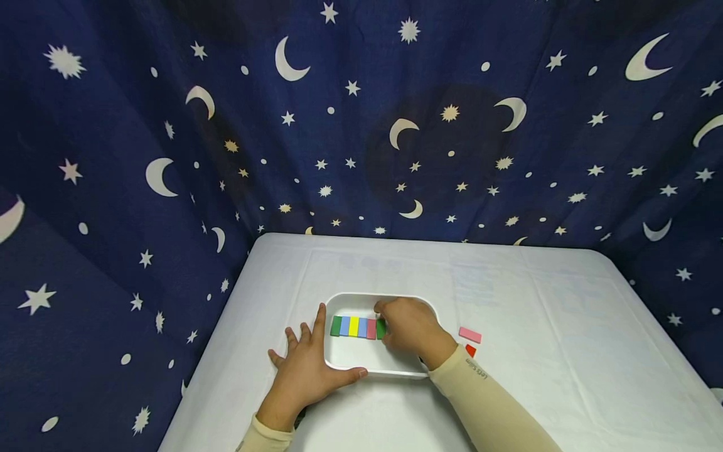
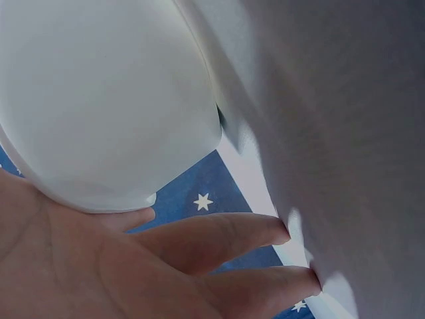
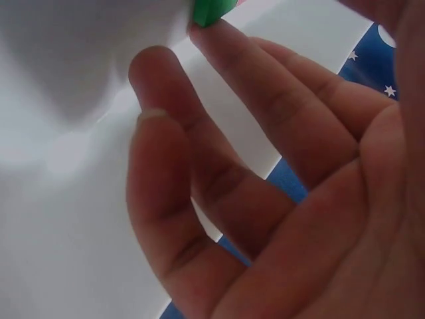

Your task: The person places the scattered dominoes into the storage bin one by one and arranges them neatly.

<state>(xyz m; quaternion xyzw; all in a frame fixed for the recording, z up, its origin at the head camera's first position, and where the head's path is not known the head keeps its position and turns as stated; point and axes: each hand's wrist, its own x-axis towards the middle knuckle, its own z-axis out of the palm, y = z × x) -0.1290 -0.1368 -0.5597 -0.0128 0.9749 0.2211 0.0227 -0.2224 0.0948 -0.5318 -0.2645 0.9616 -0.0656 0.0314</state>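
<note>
A white tray (image 1: 361, 364) lies on the table, holding a side-by-side row of flat blocks: a green block (image 1: 336, 326), blue blocks (image 1: 345, 326), a yellow block (image 1: 353, 326) and a pink block (image 1: 371, 329). Closing the row on the right is another green block (image 1: 381, 329), partly hidden by my right hand (image 1: 412, 326). That hand pinches it near its ends; in the right wrist view a fingertip meets the green block (image 3: 211, 9), while the other fingers bend. My left hand (image 1: 307, 376) spreads its fingers around the tray's near left corner, index finger along the left wall and thumb by the front rim.
Right of the tray, a pink block (image 1: 470, 334) and a red piece (image 1: 471, 350), partly covered by the right sleeve, lie on the white tablecloth (image 1: 565, 326). A dark blue curtain (image 1: 361, 138) with moons and stars hangs behind and around the table.
</note>
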